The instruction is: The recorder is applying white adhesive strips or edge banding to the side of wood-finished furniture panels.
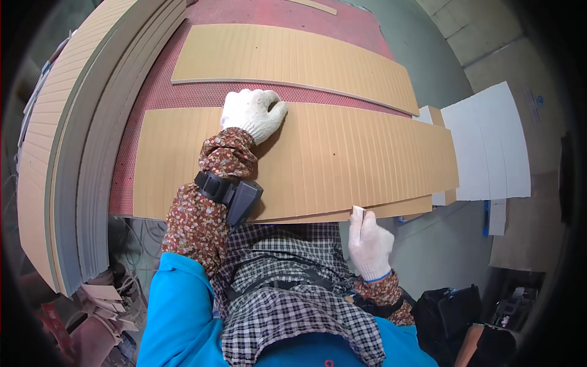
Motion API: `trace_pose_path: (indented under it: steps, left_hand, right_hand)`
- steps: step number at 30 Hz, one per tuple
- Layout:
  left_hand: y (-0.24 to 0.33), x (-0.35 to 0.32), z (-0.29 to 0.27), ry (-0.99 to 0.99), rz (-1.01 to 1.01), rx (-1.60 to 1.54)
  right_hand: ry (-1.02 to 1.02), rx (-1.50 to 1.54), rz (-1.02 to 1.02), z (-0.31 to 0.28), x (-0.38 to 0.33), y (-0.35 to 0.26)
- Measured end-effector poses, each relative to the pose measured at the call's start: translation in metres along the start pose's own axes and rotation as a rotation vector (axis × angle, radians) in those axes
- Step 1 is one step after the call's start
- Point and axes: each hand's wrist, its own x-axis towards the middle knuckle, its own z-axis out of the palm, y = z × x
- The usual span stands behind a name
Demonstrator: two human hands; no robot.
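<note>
A long tan board (318, 159) with parallel grooves lies across the table in front of me. My left hand (254, 116), in a white knitted glove, is closed at its far edge, knuckles up; the fingertips are hidden and seem bent over that edge. By the near edge, right of my body, my right hand (370, 243) is also gloved and closed. A small pale flat piece (358, 211) sticks up from between its thumb and fingers, close to the board's edge. Another tan board (391, 208) shows partly from underneath.
A second grooved board (293, 61) lies farther back on the red textured table top (147, 92). Tall stacked boards (79, 147) stand at the left. White sheets (489, 144) jut out at the right. Scraps (107, 318) fill the lower left; a black bag (449, 312) sits lower right.
</note>
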Motion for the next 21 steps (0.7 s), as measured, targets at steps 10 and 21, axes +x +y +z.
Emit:
trace_pose_path:
  steps: [10,21]
  left_hand:
    - [0.000,0.001,0.000,-0.013,-0.008,-0.028]
    - [0.002,0.000,0.001,0.005,0.000,0.002]
  right_hand:
    - [-0.013,0.073,-0.033,-0.004,-0.001,-0.012]
    - [-0.121,-0.118,-0.255,-0.007,0.052,-0.009]
